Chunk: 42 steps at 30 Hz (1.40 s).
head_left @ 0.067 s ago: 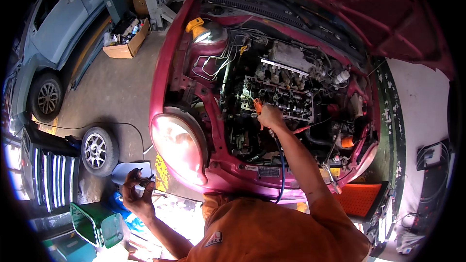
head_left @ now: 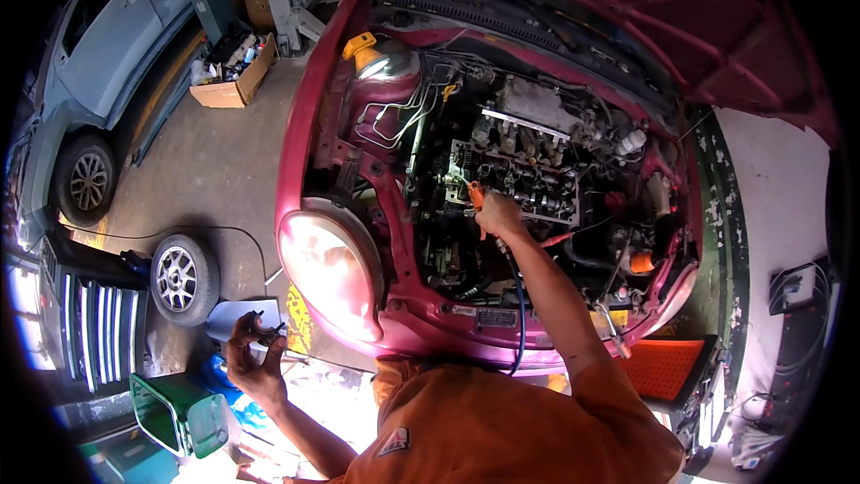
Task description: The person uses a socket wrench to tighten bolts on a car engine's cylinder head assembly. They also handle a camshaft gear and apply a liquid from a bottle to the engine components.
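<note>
Gripping an orange air blow gun, the right hand is closed around its body above the exposed engine, towards the end of the cylinder head nearer the big headlight. The gun's tip points down at the metalwork there; whether it touches cannot be told. A blue air hose drops from below the hand and curves over the front edge of the red car, beside the orange-shirted torso.

Well apart, to the left of the headlight, the left hand is raised with thumb and fingers curled narrowly about a small dark part (too small and shadowed to name more closely). Behind that hand is a pale, flat-faced object, and near it a green bin and a loose wheel with a silver rim.

The hood is up. A yellow work lamp shines from the far left corner of the engine bay, and a metal hand tool lies across the front edge to the right of the hose. Further off, a cardboard box full of items sits on the floor near a light blue-grey car.
</note>
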{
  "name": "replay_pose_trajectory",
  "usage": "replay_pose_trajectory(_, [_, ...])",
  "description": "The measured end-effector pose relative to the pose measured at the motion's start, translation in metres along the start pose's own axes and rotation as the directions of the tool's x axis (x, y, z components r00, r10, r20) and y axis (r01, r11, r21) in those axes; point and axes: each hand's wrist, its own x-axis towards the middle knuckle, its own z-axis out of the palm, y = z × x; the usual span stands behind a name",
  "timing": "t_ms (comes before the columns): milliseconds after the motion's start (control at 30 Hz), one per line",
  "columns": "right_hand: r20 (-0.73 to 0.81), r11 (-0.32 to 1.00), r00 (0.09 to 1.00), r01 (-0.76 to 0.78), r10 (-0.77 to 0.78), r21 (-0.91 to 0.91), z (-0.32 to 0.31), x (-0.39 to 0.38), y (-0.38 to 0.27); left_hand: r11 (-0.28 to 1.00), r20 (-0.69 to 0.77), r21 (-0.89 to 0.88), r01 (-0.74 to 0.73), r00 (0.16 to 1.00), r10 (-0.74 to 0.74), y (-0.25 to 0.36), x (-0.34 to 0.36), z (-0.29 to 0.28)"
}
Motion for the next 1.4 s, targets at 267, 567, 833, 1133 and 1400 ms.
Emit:
replay_pose_trajectory(267, [-0.057,0.997,0.998,-0.007,0.011,0.072,0.007,0.009,0.004,1.000,0.025,-0.002,0.002,1.000,-0.002,0.001,0.004,0.013])
replay_pose_trajectory(567, [-0.054,0.991,0.998,0.045,-0.038,0.128,0.010,0.009,0.028,0.999,0.177,-0.015,-0.049,0.983,0.051,0.011,0.017,0.053])
replay_pose_trajectory(833, [-0.480,0.944,0.849,-0.062,0.220,0.323,-0.009,-0.101,0.202,0.998,0.321,0.063,-0.028,0.947,0.006,0.018,0.014,0.069])
replay_pose_trajectory(1133, [-0.558,0.922,0.734,-0.315,0.387,0.224,0.085,-0.174,0.273,0.930,0.736,0.111,-0.351,0.658,0.160,0.016,0.065,0.279])
replay_pose_trajectory(1400, [-0.517,0.892,0.727,-0.353,0.451,0.282,0.091,-0.157,0.277,0.859,0.908,0.166,-0.485,0.414,0.058,-0.085,0.106,0.447])
